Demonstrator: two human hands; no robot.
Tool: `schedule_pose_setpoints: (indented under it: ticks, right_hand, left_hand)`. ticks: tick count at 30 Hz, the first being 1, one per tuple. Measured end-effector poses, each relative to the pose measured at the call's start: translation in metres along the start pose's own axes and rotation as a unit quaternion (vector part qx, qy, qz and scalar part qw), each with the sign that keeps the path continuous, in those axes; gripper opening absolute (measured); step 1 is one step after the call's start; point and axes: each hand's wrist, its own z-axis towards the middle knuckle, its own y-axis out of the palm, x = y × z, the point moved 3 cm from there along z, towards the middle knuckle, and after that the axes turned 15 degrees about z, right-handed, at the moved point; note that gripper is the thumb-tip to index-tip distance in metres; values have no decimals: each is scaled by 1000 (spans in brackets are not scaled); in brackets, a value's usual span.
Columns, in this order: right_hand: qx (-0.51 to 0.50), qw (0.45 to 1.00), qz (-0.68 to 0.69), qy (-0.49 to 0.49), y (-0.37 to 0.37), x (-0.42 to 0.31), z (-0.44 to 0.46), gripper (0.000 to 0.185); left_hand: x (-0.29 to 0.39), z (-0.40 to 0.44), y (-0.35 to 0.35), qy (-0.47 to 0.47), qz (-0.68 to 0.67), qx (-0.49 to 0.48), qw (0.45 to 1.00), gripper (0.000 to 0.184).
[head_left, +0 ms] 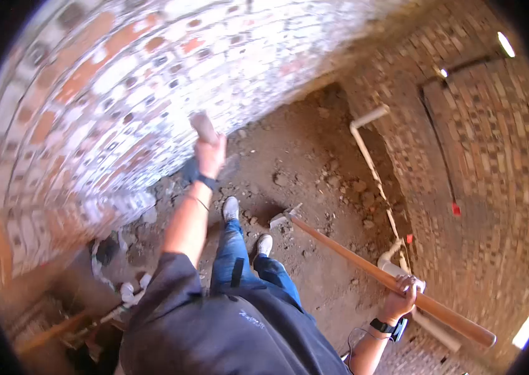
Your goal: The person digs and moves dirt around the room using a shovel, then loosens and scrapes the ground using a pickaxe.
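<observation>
Diagonally, the mattock (352, 254) runs from the right hand (407, 292), wrapped round its handle, forward-left toward the shoes (264, 244); the left hand (212, 156), well apart, grips a blurred block (202, 127).

Wooden-handled tool (339, 247) in right hand (404, 298)

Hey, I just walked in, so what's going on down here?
A person stands on a dirt floor between brick walls. Their left hand holds up what looks like a brick, a bit blurred, in front of the pale brick wall. Their right hand grips the wooden handle of a long-handled tool, whose head is down by the dirt ahead of the shoes.
</observation>
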Motion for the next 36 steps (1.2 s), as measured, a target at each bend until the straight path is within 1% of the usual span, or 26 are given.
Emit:
schedule_pose_setpoints:
  ticks: [1, 2, 3, 5, 7, 8, 9, 11, 12, 13, 15, 16, 17, 18, 19, 20, 21, 23, 26, 27, 29, 30, 32, 33, 35, 36]
  right_hand:
    - [9, 1000, -14, -5, 6, 1, 1, 11]
    - [8, 987, -129, -99, 0, 3, 2, 13]
    - [-5, 997, -54, -59, 2, 10, 7, 15]
    - [-84, 995, -12, -45, 10, 17, 22, 16]
    - [-147, 989, 1, -31, 14, 27, 40, 17]
    - [-187, 982, 11, -3, 15, 31, 52, 19]
    - [-207, 978, 24, 3, 20, 33, 49, 19]
    - [-220, 974, -52, -21, 43, 39, 49, 26]
    - [-226, 973, -39, -3, 56, 42, 42, 29]
    - [-186, 982, -25, 20, 53, 55, 46, 29]
    - [-287, 956, -57, -19, 77, 46, 18, 25]
    - [-302, 936, -141, -110, 84, 38, 5, 24]
    - [-308, 934, -142, -111, 92, 37, -5, 24]
    - [-302, 950, -71, -32, 100, 39, -14, 23]
    - [-290, 956, -1, 50, 107, 43, -24, 23]
    - [-293, 955, -2, 49, 113, 44, -34, 23]
    - [-296, 954, -6, 51, 117, 45, -43, 23]
    - [-303, 952, -2, 46, 124, 42, -57, 23]
    - [-308, 949, -7, 71, 134, 49, -74, 22]
    - [-306, 950, -11, 68, 141, 48, -80, 22]
    - [-272, 953, -93, 97, 153, 47, -98, 22]
    - [-265, 955, -99, 93, 154, 45, -105, 22]
    - [-295, 945, -126, 59, 159, 50, -107, 19]
    - [-288, 947, -133, 53, 156, 54, -109, 19]
    - [-227, 961, -117, 107, 140, 58, -112, 14]
    - [-218, 962, -129, 101, 133, 55, -113, 14]
  left_hand:
    - [9, -33, -23, 23, 4, 28, 999, 26]
    - [-7, -59, -31, 129, 107, 103, 980, 25]
    - [-16, -88, -49, 105, 52, 123, 985, 25]
    - [-45, -128, -86, 21, 39, 57, 997, 24]
    - [-56, -164, -140, 58, 15, 42, 997, 20]
    - [-44, -184, -175, 69, -42, 35, 996, 18]
    - [-47, -204, -209, 63, -36, 59, 996, 18]
    - [-53, -231, -266, 82, -37, 82, 993, 18]
    - [-47, -247, -300, 24, -63, 141, 988, 16]
    - [-16, -262, -341, 23, -133, 205, 969, 17]
    - [-33, -282, -409, -23, -49, 358, 932, 19]
    - [-13, -293, -446, -40, -112, 422, 899, 21]
    - [-29, -299, -477, -39, -175, 410, 894, 21]
    - [-21, -305, -505, 1, -185, 446, 876, 21]
    - [-19, -312, -530, 7, -173, 459, 872, 21]
    - [-22, -319, -554, 13, -161, 470, 868, 22]
    - [-28, -326, -578, 8, -160, 471, 867, 22]
    - [-38, -334, -623, 49, -115, 474, 872, 22]
    - [-81, -324, -663, 29, -147, 459, 876, 22]
    - [-103, -315, -674, 28, -151, 456, 877, 22]
    - [-157, -293, -689, -2, -50, 441, 896, 22]
    - [-183, -286, -698, -2, -57, 433, 899, 22]
    - [-229, -262, -710, -48, 18, 350, 935, 21]
    - [-250, -250, -717, -48, 10, 342, 938, 21]
    - [-288, -231, -722, -33, 121, 273, 954, 20]
    - [-310, -222, -723, -33, 111, 260, 959, 20]
